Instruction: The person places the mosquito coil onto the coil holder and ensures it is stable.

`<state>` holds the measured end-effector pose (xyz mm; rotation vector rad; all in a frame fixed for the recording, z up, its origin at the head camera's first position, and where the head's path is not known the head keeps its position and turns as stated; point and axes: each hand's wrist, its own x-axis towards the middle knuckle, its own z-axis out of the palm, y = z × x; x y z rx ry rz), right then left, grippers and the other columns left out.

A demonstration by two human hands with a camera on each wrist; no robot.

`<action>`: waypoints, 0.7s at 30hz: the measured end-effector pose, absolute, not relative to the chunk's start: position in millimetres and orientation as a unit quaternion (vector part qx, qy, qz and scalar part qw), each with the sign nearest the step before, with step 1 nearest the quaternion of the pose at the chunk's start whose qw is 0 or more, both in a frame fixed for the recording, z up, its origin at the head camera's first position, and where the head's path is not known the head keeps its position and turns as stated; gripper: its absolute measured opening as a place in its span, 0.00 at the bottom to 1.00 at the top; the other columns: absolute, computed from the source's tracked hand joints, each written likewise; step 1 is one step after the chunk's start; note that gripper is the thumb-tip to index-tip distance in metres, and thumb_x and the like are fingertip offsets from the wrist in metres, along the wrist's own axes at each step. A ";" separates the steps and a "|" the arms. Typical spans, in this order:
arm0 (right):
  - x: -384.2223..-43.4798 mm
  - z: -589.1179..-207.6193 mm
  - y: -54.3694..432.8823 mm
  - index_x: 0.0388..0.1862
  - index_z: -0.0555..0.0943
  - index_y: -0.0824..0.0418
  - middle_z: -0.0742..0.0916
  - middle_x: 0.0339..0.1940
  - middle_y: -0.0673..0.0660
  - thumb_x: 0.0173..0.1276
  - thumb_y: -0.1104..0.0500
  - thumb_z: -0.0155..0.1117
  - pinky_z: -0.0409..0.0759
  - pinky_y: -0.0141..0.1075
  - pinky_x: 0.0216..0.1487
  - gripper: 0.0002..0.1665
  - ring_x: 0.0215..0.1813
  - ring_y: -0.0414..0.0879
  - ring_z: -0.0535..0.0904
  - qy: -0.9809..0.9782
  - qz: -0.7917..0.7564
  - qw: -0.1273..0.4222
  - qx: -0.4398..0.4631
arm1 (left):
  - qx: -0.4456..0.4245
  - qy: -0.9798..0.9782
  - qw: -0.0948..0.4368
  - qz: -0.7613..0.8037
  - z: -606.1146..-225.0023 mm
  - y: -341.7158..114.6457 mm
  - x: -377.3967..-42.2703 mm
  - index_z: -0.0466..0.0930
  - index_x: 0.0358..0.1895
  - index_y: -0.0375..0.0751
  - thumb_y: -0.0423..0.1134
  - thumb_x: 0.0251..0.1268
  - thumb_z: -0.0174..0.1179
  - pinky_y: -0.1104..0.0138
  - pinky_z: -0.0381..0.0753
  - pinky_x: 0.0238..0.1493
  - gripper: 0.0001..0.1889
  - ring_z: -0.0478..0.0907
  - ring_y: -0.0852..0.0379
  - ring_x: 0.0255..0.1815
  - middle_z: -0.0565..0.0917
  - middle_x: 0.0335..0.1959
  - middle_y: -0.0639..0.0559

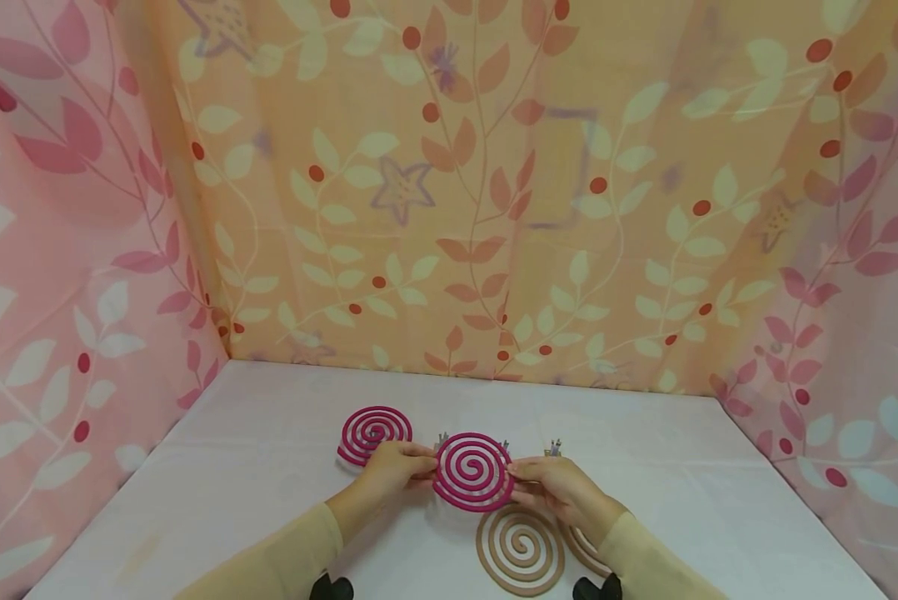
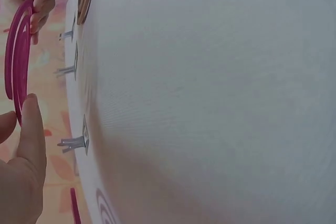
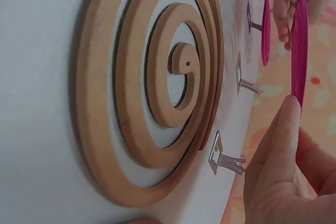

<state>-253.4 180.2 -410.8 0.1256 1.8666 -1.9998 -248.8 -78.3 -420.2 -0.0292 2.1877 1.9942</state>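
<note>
A magenta mosquito coil (image 1: 473, 468) is held upright above the table by its two sides. My left hand (image 1: 391, 468) pinches its left edge between thumb and fingers, and my right hand (image 1: 565, 486) pinches the right edge. In the right wrist view the coil (image 3: 299, 45) shows nearly edge-on. A second magenta coil (image 3: 266, 30) sits raised on a small metal stand (image 3: 254, 25), behind my left hand in the head view. Other metal stands, one of them here (image 1: 553, 448), stand on the table behind the held coil.
A tan coil (image 1: 520, 552) lies flat on the white table (image 1: 269, 467) below my hands. Another tan coil (image 1: 587, 554) is partly hidden under my right forearm. Patterned cloth (image 1: 479, 208) hangs behind the table and along both sides.
</note>
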 end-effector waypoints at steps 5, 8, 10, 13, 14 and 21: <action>-256.9 -409.7 172.8 0.46 0.83 0.71 0.88 0.28 0.51 0.71 0.66 0.61 0.89 0.32 0.41 0.10 0.32 0.39 0.86 0.673 -0.712 0.196 0.046 | -0.027 0.737 0.067 0.672 -420.4 -77.5 -252.4 0.83 0.47 0.23 0.30 0.62 0.66 0.64 0.90 0.38 0.13 0.84 0.61 0.29 0.89 0.35 0.42; -259.5 -408.7 168.8 0.46 0.83 0.72 0.87 0.28 0.51 0.71 0.65 0.61 0.89 0.31 0.40 0.11 0.32 0.39 0.85 0.676 -0.710 0.191 0.047 | -0.043 0.735 0.054 0.675 -418.3 -78.0 -254.4 0.83 0.46 0.23 0.29 0.61 0.66 0.63 0.90 0.38 0.12 0.83 0.61 0.28 0.88 0.34 0.43; -261.1 -408.1 166.5 0.46 0.82 0.72 0.87 0.27 0.51 0.71 0.65 0.61 0.88 0.31 0.39 0.11 0.31 0.39 0.84 0.679 -0.709 0.187 0.049 | -0.051 0.736 0.047 0.674 -417.0 -78.6 -255.3 0.84 0.46 0.24 0.28 0.61 0.66 0.63 0.90 0.38 0.12 0.83 0.61 0.28 0.88 0.34 0.44; -263.1 -407.2 163.6 0.47 0.81 0.74 0.86 0.27 0.51 0.72 0.66 0.60 0.88 0.31 0.38 0.12 0.30 0.38 0.84 0.679 -0.709 0.182 0.057 | -0.058 0.739 0.044 0.669 -415.2 -79.7 -256.4 0.84 0.46 0.24 0.29 0.61 0.66 0.63 0.90 0.39 0.12 0.82 0.61 0.28 0.88 0.34 0.45; -263.9 -406.9 162.7 0.48 0.81 0.75 0.86 0.26 0.51 0.72 0.66 0.60 0.88 0.31 0.38 0.12 0.30 0.38 0.84 0.681 -0.708 0.179 0.060 | -0.058 0.741 0.044 0.668 -415.2 -80.2 -257.2 0.84 0.46 0.24 0.29 0.61 0.66 0.64 0.90 0.39 0.12 0.82 0.61 0.29 0.88 0.34 0.45; -270.8 -404.8 151.9 0.49 0.80 0.78 0.87 0.26 0.52 0.71 0.68 0.60 0.89 0.32 0.37 0.13 0.30 0.40 0.85 0.680 -0.713 0.158 0.068 | -0.066 0.737 0.042 0.671 -416.7 -85.2 -264.0 0.84 0.46 0.24 0.27 0.60 0.66 0.65 0.89 0.37 0.12 0.82 0.61 0.28 0.88 0.34 0.44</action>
